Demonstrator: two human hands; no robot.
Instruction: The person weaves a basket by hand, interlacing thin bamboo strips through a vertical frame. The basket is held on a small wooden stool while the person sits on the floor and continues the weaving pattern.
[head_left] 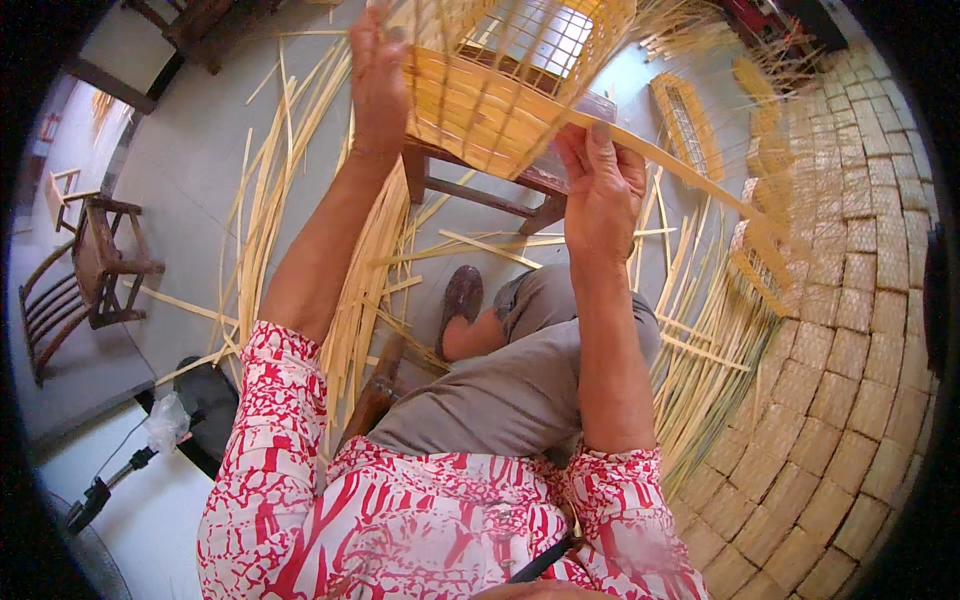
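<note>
A half-woven yellow bamboo basket (470, 112) rests tilted on a small wooden bench (480, 199) in front of me. Its lower side is a tight band of flat strips, while upright splints stand apart above it. My left hand (380, 90) grips the basket's left edge, fingers pointing up and partly cut off by the top of the view. At the basket's right corner, my right hand (604, 190) pinches a long flat bamboo strip (690, 177) between thumb and fingers. The strip's free end sticks out to the right.
Loose bamboo strips (270, 190) lie over the floor left of the bench, and more (700, 350) lie to the right. Finished-looking woven pieces (686, 125) stand at the far right beside a large stack of woven bundles (840, 400). A wooden chair (100, 260) stands left.
</note>
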